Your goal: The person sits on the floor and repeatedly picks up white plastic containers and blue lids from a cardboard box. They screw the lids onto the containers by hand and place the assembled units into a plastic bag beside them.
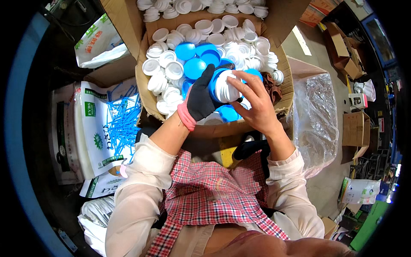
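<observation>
My left hand (200, 99), in a black glove with a pink cuff, is closed round a blue plastic cap (212, 84). A white ribbed plastic cap (225, 87), or a small stack of them, sits against the blue one. My bare right hand (256, 103) grips the white piece from the right, fingers on its upper edge and thumb lower down. Both hands are over a cardboard box (287, 92) full of loose white caps (165, 68). Several blue caps (195, 68) lie among them, partly hidden by my hands.
Left of the box, thin blue plastic sticks (122, 124) lie on a printed white bag (96, 141). A clear plastic liner (314, 124) hangs in a carton at right. More white caps (197, 5) fill a section behind. Cardboard boxes (355, 128) stand farther right on the floor.
</observation>
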Demonstrator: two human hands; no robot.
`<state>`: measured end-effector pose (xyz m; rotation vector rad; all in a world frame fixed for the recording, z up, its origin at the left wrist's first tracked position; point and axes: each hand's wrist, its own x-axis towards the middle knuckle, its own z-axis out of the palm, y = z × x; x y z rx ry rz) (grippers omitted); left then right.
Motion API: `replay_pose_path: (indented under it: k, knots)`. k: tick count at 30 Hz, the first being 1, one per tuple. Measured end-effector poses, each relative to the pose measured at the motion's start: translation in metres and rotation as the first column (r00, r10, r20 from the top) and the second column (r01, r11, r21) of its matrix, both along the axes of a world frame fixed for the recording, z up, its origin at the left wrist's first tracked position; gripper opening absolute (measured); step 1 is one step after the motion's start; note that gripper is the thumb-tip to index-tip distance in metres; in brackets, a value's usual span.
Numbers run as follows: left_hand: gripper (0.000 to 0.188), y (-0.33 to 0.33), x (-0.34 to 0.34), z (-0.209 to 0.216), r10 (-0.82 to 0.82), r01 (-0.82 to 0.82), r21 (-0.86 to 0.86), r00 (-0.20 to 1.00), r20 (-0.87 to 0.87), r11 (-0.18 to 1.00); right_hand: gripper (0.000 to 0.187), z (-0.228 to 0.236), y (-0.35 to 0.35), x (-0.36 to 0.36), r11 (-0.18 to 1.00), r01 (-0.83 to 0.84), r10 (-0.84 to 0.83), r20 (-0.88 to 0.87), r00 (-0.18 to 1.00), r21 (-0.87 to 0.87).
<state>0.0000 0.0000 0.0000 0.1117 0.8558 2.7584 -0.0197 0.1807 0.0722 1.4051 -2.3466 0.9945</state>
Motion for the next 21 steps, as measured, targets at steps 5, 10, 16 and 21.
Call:
replay_pose_path:
  k: [5, 10, 16, 21]
  knots:
    - [0.065, 0.001, 0.002, -0.005, 0.122, -0.248, -0.465, 0.951, -0.284, 0.850, 0.074, 0.001, -0.001, 0.000, 0.999, -0.004, 0.005, -0.041, 0.999, 0.037]
    - [0.057, 0.003, 0.002, 0.004, 0.051, -0.046, -0.093, 0.997, 0.056, 0.995, 0.075, 0.001, -0.002, 0.000, 0.998, -0.015, 0.017, -0.035, 0.999, 0.062]
    - [0.045, 0.000, 0.005, 0.001, 0.087, -0.160, -0.312, 0.968, -0.237, 0.936, 0.076, 0.000, -0.002, 0.000, 0.998, -0.018, 0.020, -0.033, 0.999, 0.064]
    - [0.042, -0.001, 0.007, 0.005, 0.041, -0.066, -0.111, 0.976, -0.214, 0.992, 0.076, -0.001, -0.003, 0.001, 0.998, -0.015, 0.017, -0.028, 0.999, 0.060]
